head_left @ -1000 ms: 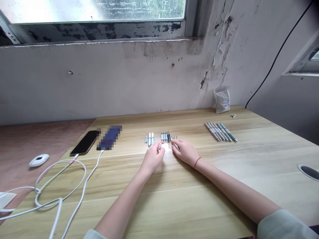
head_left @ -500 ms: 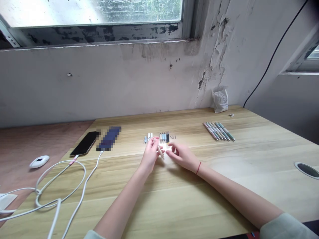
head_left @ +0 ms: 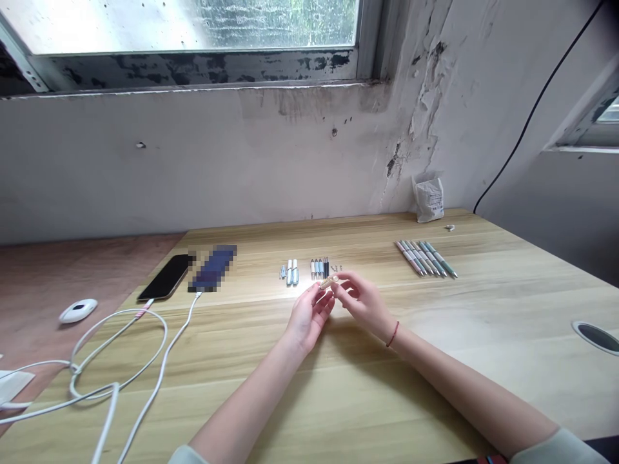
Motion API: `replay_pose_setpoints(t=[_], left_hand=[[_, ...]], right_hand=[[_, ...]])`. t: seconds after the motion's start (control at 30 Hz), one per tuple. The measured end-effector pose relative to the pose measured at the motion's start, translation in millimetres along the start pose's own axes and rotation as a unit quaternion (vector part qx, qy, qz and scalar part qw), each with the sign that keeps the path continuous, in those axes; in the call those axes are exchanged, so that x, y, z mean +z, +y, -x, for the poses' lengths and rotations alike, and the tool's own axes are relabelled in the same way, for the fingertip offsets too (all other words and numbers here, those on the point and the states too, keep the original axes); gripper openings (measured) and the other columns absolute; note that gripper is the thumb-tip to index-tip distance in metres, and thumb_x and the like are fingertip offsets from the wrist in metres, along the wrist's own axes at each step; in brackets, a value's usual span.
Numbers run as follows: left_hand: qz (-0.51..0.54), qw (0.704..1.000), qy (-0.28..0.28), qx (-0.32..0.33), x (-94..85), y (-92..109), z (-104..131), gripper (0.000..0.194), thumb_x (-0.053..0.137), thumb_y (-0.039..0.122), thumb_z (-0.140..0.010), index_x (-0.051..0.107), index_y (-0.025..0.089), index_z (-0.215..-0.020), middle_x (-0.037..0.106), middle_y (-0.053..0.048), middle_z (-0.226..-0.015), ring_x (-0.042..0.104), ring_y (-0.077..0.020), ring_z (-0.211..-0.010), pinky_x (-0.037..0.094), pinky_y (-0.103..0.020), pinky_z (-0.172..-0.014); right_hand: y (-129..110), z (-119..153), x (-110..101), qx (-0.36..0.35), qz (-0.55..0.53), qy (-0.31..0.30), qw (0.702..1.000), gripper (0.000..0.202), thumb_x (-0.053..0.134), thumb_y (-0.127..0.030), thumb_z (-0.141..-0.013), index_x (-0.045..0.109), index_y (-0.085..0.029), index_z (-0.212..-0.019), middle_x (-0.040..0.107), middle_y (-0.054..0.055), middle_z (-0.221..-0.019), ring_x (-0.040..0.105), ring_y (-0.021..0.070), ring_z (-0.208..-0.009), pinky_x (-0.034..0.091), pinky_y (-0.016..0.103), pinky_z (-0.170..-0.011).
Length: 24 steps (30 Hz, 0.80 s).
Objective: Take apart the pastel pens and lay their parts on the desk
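Between my two hands, just above the table, is a cream pen barrel (head_left: 329,282). My left hand (head_left: 310,314) grips its near end, fingers closed and palm turned partly up. The fingertips of my right hand (head_left: 356,298) pinch the other end. Just beyond my hands lie several pen grip sections (head_left: 316,268) in pale and blue tones, with dark refills (head_left: 325,267) beside them and tiny springs (head_left: 336,268) to their right. Two white and blue pen barrels (head_left: 292,272) lie left of these, next to small blue clips (head_left: 283,272).
A row of several assembled pens (head_left: 425,259) lies at right. A white packet (head_left: 429,199) stands by the wall. On the left are a black phone (head_left: 164,278), a blurred blue device (head_left: 213,268), white cables (head_left: 164,367) and a white mouse-like object (head_left: 78,310). A grommet (head_left: 597,336) sits far right.
My left hand has turned and moved right with the barrel, uncovering the white and blue barrels behind. My right hand has come to the barrel and now pinches it.
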State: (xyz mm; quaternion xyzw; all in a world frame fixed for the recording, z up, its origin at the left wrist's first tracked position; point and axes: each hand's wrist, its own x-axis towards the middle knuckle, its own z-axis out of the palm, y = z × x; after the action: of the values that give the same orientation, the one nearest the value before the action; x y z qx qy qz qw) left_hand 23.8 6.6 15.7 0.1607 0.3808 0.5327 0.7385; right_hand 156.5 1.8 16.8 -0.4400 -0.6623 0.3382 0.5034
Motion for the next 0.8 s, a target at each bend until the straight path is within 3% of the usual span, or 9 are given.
replay_pose_setpoints(t=[0.3, 0.47, 0.8], left_hand=[[0.007, 0.998, 0.019, -0.061, 1.4, -3.1, 0.7, 0.010, 0.055, 0.014, -0.084, 0.063, 0.009, -0.087, 0.062, -0.007, -0.077, 0.063, -0.0108, -0.068, 0.053, -0.019, -0.061], [-0.008, 0.999, -0.004, -0.041, 0.6, -4.5, 2.0, 0.010, 0.057, 0.013, -0.084, 0.062, 0.010, -0.092, 0.064, -0.008, -0.081, 0.064, -0.0119, -0.073, 0.055, -0.022, -0.069], [-0.021, 1.000, 0.006, 0.003, 0.8, -2.5, -0.6, 0.011, 0.054, 0.010, -0.085, 0.056, 0.013, -0.096, 0.063, -0.005, -0.079, 0.064, -0.0094, -0.070, 0.055, -0.023, -0.074]], right_hand=[[2.6, -6.7, -7.5, 0.019, -0.132, 0.057, 0.989, 0.024, 0.054, -0.041, -0.084, 0.049, -0.019, -0.094, 0.064, 0.005, -0.083, 0.064, 0.0157, -0.067, 0.049, 0.023, -0.047], [-1.3, -7.4, -9.9, 0.002, -0.148, 0.074, 0.986, 0.023, 0.054, -0.040, -0.084, 0.050, -0.019, -0.092, 0.064, 0.006, -0.085, 0.064, 0.0150, -0.067, 0.051, 0.025, -0.050], [-6.5, -5.9, -10.2, -0.020, -0.167, 0.108, 0.980, 0.018, 0.055, -0.036, -0.084, 0.051, -0.019, -0.090, 0.064, 0.003, -0.080, 0.062, 0.0141, -0.065, 0.051, 0.026, -0.050]])
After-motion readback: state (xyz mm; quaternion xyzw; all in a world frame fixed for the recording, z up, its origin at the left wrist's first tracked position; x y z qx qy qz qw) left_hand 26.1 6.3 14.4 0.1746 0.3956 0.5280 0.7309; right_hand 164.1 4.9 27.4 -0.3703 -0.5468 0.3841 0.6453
